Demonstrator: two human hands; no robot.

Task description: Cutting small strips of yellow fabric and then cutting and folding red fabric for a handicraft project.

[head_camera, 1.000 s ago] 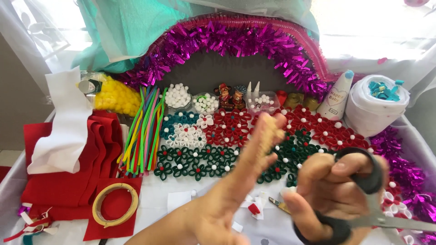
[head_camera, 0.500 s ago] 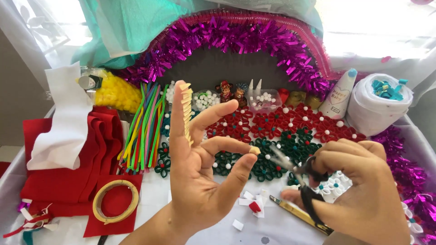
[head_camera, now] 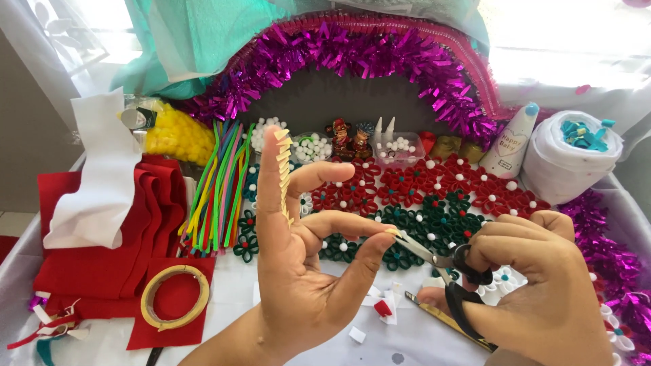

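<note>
My left hand [head_camera: 298, 285] is raised palm-up in the middle of the view. A yellow fringed paper strip [head_camera: 283, 159] runs up along its index finger, and its lower end is pinched between thumb and middle finger. My right hand [head_camera: 536, 285] grips black-handled scissors [head_camera: 458, 271] at the lower right. The scissor blades point left and touch the strip's pinched end by the thumb tip.
Red and green paper flowers with white beads [head_camera: 434, 190] cover the tray under a purple tinsel arch [head_camera: 352, 54]. Coloured pipe cleaners [head_camera: 220, 183], red felt [head_camera: 102, 271] and a tape roll [head_camera: 175, 297] lie left. A glue bottle [head_camera: 510, 142] and white tub [head_camera: 569, 163] stand right.
My left hand turned upright with the strip standing along the index finger. My right hand brought the scissors left until the blades met the strip at the thumb.
</note>
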